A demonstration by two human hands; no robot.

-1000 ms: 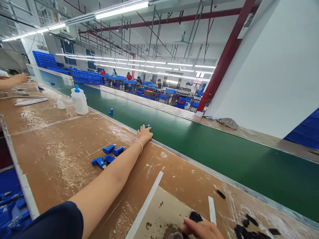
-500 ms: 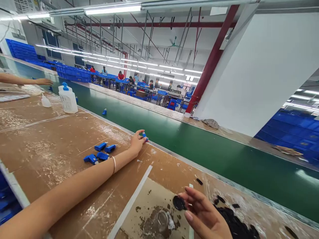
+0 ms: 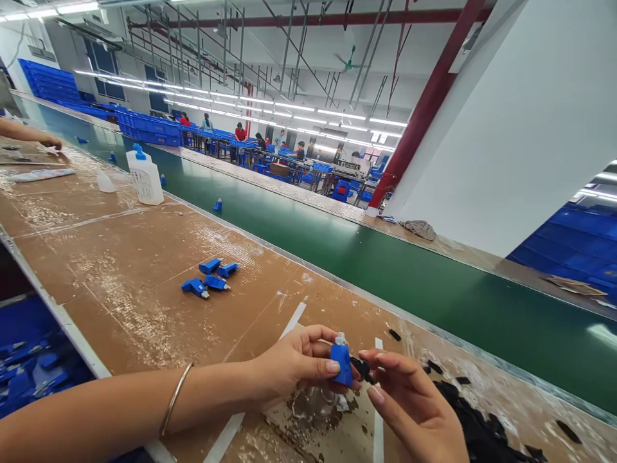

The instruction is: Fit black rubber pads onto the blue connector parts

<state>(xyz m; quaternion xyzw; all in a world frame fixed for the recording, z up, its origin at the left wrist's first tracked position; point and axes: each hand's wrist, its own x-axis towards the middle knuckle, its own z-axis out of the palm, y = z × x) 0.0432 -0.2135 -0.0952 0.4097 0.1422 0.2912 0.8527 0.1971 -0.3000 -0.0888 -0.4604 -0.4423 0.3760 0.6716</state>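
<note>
My left hand [image 3: 308, 360] grips a blue plastic part [image 3: 342, 364] with a clear tip pointing up. Close against its right side is a small black piece [image 3: 361, 368], pinched by my right hand [image 3: 409, 392]. Under both hands lies a stained cardboard sheet [image 3: 354, 434] with a clear round dish [image 3: 315, 402], partly hidden by my left hand. Several blue parts [image 3: 216, 281] rest on the brown table to the left. At the lower right lies a heap of black pieces [image 3: 482, 424].
A green conveyor belt [image 3: 299, 225] runs behind the table [image 3: 144, 257], carrying a few blue parts. A white bottle [image 3: 146, 179] and a small one [image 3: 105, 182] stand at left. Blue parts fill a bin [image 3: 33, 379] lower left. Another person's hand [image 3: 51, 141] is far left.
My left hand has come back from the belt's edge to the cardboard, now with a blue part in it. The black piece in my right hand is now beside that part.
</note>
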